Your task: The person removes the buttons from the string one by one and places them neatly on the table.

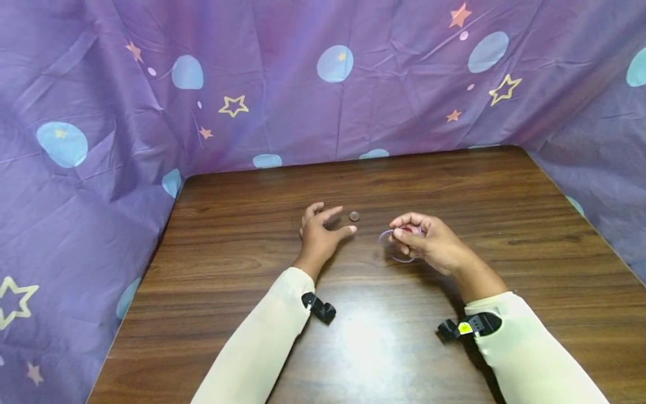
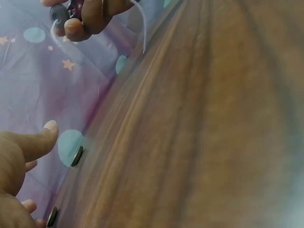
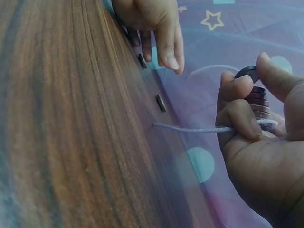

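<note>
My right hand [image 1: 429, 242] pinches a stack of dark red and brown buttons [image 3: 258, 100] on a pale purple string [image 3: 199, 129]. Its thumb and index finger hold one dark button [image 3: 248, 72] at the end of the stack, and the string's loose ends hang out below the fingers. Over the table, my left hand [image 1: 321, 230] has its fingers and thumb spread, with nothing between them. Just beyond its thumb lies a brown button [image 1: 354, 216]. A second loose button [image 2: 52, 216] shows near the left fingers in both wrist views; in the head view the hand hides it.
The wooden table [image 1: 242, 325] has a glossy glare patch near its front. A purple curtain [image 1: 282, 67] with stars and planets hangs behind the back edge and along the sides. Black cameras are strapped to both sleeves.
</note>
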A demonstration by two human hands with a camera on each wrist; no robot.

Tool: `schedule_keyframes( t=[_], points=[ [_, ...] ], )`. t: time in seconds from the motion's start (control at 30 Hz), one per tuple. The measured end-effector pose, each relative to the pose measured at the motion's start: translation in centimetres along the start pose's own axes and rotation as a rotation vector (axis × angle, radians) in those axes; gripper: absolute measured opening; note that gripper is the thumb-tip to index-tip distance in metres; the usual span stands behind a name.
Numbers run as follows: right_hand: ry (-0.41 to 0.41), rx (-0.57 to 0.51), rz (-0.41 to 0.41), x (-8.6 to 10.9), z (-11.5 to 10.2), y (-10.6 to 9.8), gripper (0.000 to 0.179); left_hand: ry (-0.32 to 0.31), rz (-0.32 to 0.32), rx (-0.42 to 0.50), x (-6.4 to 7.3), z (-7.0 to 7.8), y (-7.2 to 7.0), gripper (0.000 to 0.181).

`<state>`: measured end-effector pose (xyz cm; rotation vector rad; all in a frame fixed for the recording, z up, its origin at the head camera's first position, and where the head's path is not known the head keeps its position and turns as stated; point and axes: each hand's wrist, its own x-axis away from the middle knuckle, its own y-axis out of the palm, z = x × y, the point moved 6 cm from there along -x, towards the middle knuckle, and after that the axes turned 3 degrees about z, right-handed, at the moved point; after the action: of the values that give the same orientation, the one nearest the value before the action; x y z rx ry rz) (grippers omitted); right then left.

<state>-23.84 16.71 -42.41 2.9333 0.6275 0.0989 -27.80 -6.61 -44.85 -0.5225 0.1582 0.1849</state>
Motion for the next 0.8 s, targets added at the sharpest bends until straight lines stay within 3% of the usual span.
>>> schedule_keyframes(
  t=[0.2, 0.4, 0.5, 0.67, 0.8],
  points=[
    [0.021, 0.056, 0.022, 0.2, 0.0, -0.1, 0.022, 0.065, 0.052, -0.027, 1.5, 1.0, -0.2, 0.06],
    [0.015, 0.08, 0.035, 0.2, 0.0, -0.2, 0.026, 0.128, 0.057, -0.049, 3.4, 2.8, 0.1, 0.059],
    [0.015, 0.088, 0.052, 0.3, -0.1, -0.3, 0.033, 0.164, 0.039, -0.051, 4.2, 3.8, 0.4, 0.06],
    [-0.001, 0.102, 0.077, 0.3, -0.2, -0.4, 0.034, 0.224, -0.038, 0.031, 5.2, 5.1, 0.8, 0.064],
    [-0.043, 0.086, 0.071, 0.2, -0.3, -0.4, 0.031, 0.229, -0.098, 0.092, 5.7, 5.7, 1.1, 0.064]
  ],
)
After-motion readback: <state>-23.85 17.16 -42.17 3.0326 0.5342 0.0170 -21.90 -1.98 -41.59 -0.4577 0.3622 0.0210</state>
